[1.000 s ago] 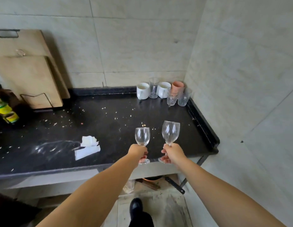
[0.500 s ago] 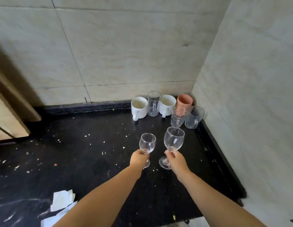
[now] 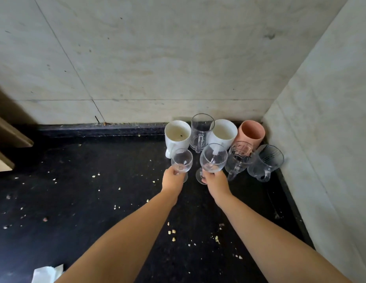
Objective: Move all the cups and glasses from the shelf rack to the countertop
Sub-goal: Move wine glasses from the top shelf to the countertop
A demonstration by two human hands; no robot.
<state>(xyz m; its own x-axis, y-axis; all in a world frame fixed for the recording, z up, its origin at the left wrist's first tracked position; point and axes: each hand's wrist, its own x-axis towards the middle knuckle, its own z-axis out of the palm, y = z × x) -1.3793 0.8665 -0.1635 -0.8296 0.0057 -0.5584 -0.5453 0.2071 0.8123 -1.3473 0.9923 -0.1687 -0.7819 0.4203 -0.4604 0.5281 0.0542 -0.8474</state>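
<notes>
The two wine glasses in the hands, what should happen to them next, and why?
Probably set them down. Each hand, left hand and right hand, grips one wine glass just before the cups in the corner, with bare countertop beneath.

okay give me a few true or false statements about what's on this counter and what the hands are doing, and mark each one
1. Each hand holds a stemmed glass: the left hand a small wine glass, the right hand a larger wine glass. True.
2. The pink cup lies on its side. False; it stands upright in the corner.
3. Two white mugs stand by the back wall. True.
4. The countertop is white. False; it is black, with crumbs scattered on it.
5. A clear glass mug stands between the white mugs. True.
</notes>
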